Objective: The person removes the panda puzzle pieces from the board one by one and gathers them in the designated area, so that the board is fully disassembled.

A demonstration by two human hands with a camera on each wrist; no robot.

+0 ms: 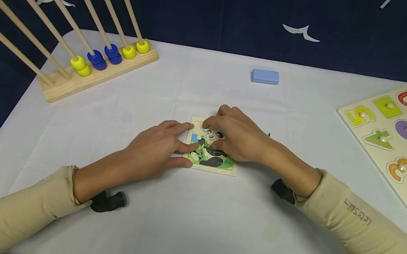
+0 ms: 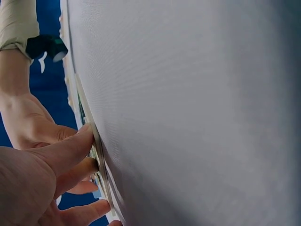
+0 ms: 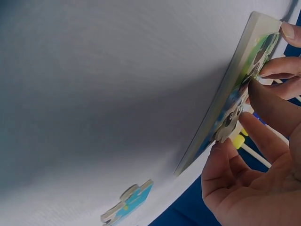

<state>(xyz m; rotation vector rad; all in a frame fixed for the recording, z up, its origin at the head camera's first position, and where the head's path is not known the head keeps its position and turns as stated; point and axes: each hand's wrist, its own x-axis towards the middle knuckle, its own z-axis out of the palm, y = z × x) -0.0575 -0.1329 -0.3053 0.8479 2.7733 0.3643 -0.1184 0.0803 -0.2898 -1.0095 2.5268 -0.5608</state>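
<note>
A small wooden panda jigsaw board (image 1: 213, 169) lies on the white cloth in the middle of the head view. My left hand (image 1: 155, 145) rests on its left side, thumb at the near edge and extended fingers touching the board. Over the upper right part, my right hand (image 1: 244, 138) pinches a jigsaw piece with the panda's face (image 3: 229, 123) between thumb and fingertips, low against the board. A loose blue jigsaw piece (image 3: 129, 205) lies on the cloth beyond the board in the right wrist view; the right hand mostly hides it in the head view.
A wooden bead rack (image 1: 102, 77) with yellow and blue beads stands at the back left. At the back is a blue block (image 1: 265, 76). A number-and-shape peg puzzle (image 1: 378, 153) lies along the right side. Dark wrist cameras (image 1: 108, 201) sit under both wrists.
</note>
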